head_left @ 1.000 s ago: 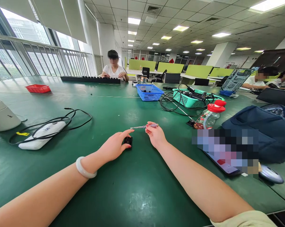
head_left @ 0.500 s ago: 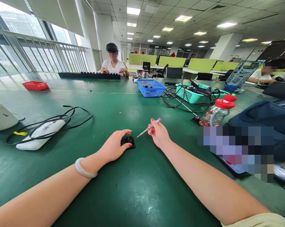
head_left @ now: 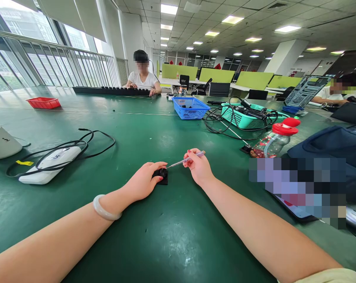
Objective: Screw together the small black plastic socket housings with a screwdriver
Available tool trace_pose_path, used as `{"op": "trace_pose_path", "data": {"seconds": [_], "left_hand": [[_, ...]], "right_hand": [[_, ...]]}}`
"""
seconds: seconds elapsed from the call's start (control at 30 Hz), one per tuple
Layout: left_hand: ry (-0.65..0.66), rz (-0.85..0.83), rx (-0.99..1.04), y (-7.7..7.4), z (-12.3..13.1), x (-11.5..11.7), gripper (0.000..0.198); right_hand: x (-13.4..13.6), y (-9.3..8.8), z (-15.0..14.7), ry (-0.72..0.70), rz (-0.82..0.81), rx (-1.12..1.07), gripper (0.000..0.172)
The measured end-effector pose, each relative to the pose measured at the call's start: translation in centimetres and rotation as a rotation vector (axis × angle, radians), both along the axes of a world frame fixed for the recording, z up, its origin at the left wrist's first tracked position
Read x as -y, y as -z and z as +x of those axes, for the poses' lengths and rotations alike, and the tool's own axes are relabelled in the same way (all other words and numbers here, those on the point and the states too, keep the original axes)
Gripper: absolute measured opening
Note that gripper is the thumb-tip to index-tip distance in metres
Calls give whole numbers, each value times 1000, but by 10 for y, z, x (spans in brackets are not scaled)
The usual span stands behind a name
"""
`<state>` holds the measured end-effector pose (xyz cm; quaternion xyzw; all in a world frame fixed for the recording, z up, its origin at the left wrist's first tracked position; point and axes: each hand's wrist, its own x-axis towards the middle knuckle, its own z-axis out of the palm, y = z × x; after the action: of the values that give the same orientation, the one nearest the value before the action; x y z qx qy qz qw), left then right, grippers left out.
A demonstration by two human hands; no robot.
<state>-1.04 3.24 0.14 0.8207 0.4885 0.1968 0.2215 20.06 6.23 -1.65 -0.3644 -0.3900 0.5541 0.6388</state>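
A small black part with a round top on a square base (head_left: 164,180) lies on the green table (head_left: 178,232). My left hand (head_left: 144,179) is closed round its left side, thumb in front and fingers behind, partly hiding it. In my right hand (head_left: 198,167) is a slim screwdriver (head_left: 180,161) with a clear, purplish handle, pinched between thumb and fingers. The screwdriver slants down to the left, and its tip meets the upper right of the black part; whether it sits in a screw is too small to tell.
Left stands a white power bank (head_left: 52,163) with a black cable; farther back, a red tray (head_left: 43,103). A blue basket (head_left: 191,109) and a green basket (head_left: 239,120) with cables stand ahead. A red-lidded jar (head_left: 273,141) and dark blue bag (head_left: 322,147) are right. A person (head_left: 142,80) sits opposite.
My right hand has tilted the screwdriver flatter and brought its tip left onto the black part. My left fingers have closed in more over the part. The view has shifted slightly.
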Motion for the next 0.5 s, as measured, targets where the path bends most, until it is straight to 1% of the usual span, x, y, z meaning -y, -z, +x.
{"op": "trace_pose_path", "data": {"seconds": [0.2,0.37,0.5], "left_hand": [[-5,-6,-4,1,-1,0,46],[-34,-3,-4,0,-1,0,46],[-58,18,-14,0,-1,-1,45]], "right_hand": [[3,-2,-1,-7,42,25,32],[6,-4,-1,-9,139,131,29],[12,-8,-4,38,204,221,30]]}}
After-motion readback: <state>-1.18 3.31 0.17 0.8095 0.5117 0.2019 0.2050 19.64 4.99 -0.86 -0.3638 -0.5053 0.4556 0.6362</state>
